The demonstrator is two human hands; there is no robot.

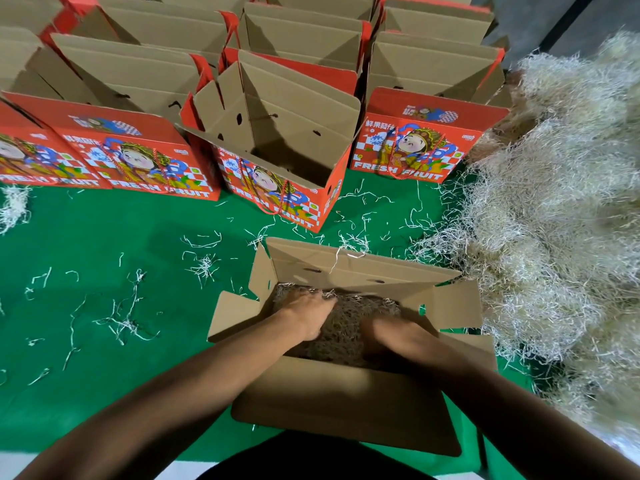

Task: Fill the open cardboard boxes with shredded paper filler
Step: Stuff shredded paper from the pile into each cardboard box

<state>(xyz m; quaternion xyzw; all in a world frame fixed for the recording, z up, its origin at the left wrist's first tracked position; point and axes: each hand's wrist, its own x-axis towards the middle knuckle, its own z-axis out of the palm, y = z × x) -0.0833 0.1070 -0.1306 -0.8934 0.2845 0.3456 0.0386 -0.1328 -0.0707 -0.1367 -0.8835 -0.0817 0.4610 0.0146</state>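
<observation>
The pile (561,209) is lying to the right of your fingers, and the box (346,393) is surrounding them. The filler (346,327) is sitting under your fingertips. Your left hand (306,315) is pressing it down, fingers buried, grip unreadable; your right hand (388,336) is too blurred to tell. Keep pushing it evenly into the corners.

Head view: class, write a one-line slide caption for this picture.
Both hands, left hand and right hand, press shredded paper filler into an open cardboard box on a green table.
</observation>
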